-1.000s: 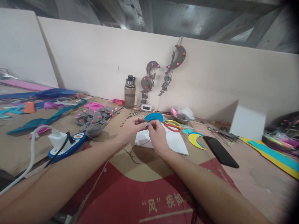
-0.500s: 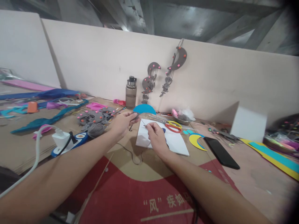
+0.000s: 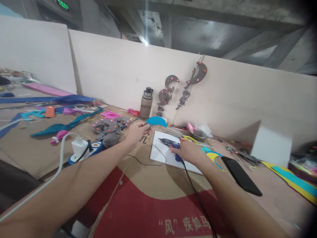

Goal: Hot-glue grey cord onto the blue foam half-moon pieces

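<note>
My left hand (image 3: 135,134) is pinched shut on grey yarn (image 3: 141,163) at the left of the white board (image 3: 156,152). A loop of that yarn trails over the cardboard and onto the board. My right hand (image 3: 190,151) is closed around the handle of a blue glue gun (image 3: 169,142), whose nozzle points left above the board. Its black cord (image 3: 192,185) runs down toward me. Behind my left fingers stands a blue rounded piece (image 3: 157,121). A grey yarn ball (image 3: 110,140) lies left of my left hand, beside grey felt pieces (image 3: 106,125) with pink and orange dots.
A water bottle (image 3: 146,104) stands against the white partition (image 3: 111,69), where grey crescent ornaments (image 3: 199,74) hang. To the right are scissors (image 3: 190,139), a yellow crescent (image 3: 215,158) and a black phone (image 3: 241,175). A power strip (image 3: 95,146) with a white charger lies left.
My right hand has let go of the yarn, moved right and taken hold of the glue gun. My left hand stays pinched at nearly the same place. The view has shifted slightly.
</note>
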Demonstrator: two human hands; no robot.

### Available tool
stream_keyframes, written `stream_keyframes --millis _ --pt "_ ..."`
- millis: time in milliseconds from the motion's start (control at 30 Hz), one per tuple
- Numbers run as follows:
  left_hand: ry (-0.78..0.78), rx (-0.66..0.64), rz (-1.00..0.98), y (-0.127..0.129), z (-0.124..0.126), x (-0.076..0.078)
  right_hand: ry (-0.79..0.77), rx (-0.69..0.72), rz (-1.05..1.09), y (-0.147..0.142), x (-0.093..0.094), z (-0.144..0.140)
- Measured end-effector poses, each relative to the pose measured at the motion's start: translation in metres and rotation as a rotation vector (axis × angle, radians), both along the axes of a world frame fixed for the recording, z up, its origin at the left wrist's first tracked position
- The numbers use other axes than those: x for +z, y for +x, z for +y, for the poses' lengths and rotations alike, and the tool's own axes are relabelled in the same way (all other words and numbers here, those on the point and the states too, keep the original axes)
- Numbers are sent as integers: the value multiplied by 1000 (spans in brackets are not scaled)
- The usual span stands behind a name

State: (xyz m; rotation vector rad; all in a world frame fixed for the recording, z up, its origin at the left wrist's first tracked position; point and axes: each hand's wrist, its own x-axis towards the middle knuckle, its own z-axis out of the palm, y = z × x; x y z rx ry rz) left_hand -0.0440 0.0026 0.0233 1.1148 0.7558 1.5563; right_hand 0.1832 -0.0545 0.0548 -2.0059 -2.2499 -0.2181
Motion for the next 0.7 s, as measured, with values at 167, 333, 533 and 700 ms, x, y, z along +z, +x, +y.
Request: stream_keyframes --millis 167,333,533,700 --pt "11 -17 34 1 1 -5 21 -58 161 2 -18 4" --pt "7 -29 56 2 -1 -6 47 -91 575 8 -31 21" --pt "14 -22 60 3 -1 -5 141 -115 892 8 -43 34" --pt "-46 -26 73 4 -2 -7 289 -66 1136 -9 -45 23"
